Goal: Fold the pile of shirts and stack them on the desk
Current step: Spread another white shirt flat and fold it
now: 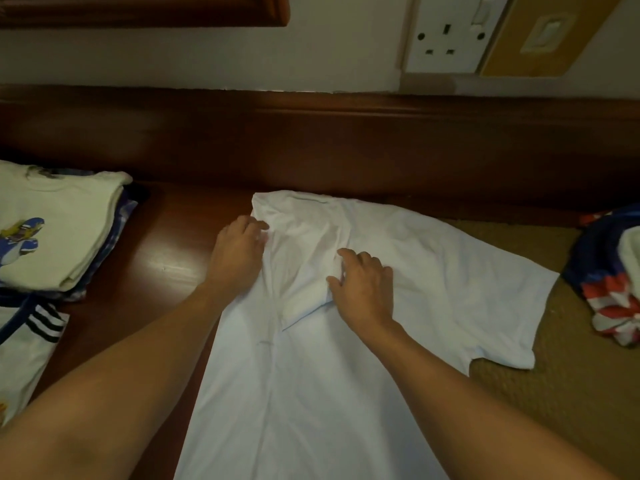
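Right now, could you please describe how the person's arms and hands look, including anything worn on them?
The left forearm and right forearm are bare, with no sleeve in view. The left hand and right hand wear no gloves; I see no watch, bracelet or ring on the wrists or the fingers that show, and no tattoos.

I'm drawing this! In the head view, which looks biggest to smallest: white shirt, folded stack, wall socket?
Biggest: white shirt.
Next: folded stack, cut off at the edge.
Smallest: wall socket, but it's farther away.
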Action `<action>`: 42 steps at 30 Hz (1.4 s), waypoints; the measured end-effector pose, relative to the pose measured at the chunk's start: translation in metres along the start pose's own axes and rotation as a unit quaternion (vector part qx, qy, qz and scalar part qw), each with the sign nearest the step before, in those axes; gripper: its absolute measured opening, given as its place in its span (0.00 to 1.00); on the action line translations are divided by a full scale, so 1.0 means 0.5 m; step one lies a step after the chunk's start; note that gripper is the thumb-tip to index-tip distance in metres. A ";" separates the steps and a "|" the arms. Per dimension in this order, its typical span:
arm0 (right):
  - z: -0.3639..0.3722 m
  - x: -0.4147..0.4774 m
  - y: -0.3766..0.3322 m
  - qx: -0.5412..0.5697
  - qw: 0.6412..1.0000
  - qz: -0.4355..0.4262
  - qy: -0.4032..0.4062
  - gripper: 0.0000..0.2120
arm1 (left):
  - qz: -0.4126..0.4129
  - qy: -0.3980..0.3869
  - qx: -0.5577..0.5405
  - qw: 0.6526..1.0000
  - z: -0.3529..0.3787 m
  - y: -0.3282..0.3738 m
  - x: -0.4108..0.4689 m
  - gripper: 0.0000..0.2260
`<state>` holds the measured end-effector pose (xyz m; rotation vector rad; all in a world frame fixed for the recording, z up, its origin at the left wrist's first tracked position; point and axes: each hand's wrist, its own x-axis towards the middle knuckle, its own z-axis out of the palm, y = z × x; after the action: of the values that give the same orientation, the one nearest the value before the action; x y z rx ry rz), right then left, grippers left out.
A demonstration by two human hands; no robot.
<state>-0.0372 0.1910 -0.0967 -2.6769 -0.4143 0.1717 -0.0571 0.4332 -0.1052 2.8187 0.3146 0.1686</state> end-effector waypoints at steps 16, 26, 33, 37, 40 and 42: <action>0.017 -0.055 -0.003 -0.066 0.997 0.022 0.021 0.12 | 0.038 -0.089 0.061 0.993 0.047 -0.032 0.041 0.21; 0.008 -0.034 0.005 -0.103 0.989 -0.088 -0.059 0.22 | 0.048 -0.050 0.020 0.997 0.009 -0.018 -0.053 0.21; -0.049 -0.184 0.109 -0.003 0.999 -0.028 0.025 0.16 | 0.042 -0.087 0.037 0.995 -0.021 0.025 -0.406 0.17; -0.097 -0.273 0.191 0.028 0.997 0.060 0.042 0.14 | -0.035 -0.142 0.014 0.989 -0.035 0.040 -0.524 0.22; -0.122 -0.333 0.247 0.062 0.990 0.125 0.020 0.15 | -0.072 -0.164 -0.027 0.983 -0.052 0.057 -0.549 0.21; -0.135 -0.376 0.259 0.100 0.981 0.167 0.010 0.17 | -0.078 -0.165 -0.068 0.981 -0.065 0.067 -0.546 0.17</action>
<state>-0.1693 -0.0064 -0.0805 -2.5273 0.0613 0.2700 -0.3198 0.3476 -0.0864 2.6141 0.4265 -0.2985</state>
